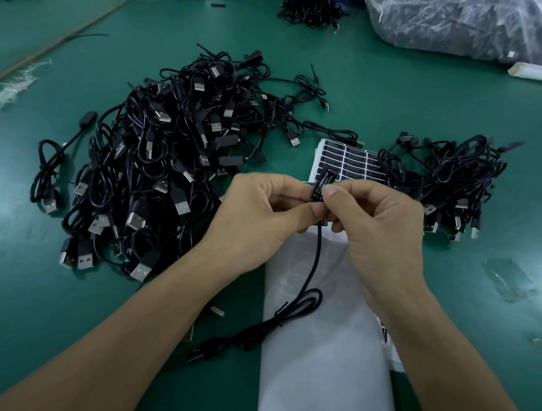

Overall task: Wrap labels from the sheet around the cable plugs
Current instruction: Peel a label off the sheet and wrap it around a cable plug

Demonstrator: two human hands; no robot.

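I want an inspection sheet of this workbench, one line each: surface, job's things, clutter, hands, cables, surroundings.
Surface: green mat, tape residue at right.
Job's things: label sheet beyond the hands; plug bearing a printed label.
Clutter: white backing sheet under the forearms; white block far right.
Hands: left hand and right hand both pinch the plug.
Cables: large pile at left, smaller pile at right; held cable hangs down to the mat.
Surroundings: clear plastic bag and more cable bundles at the far edge.
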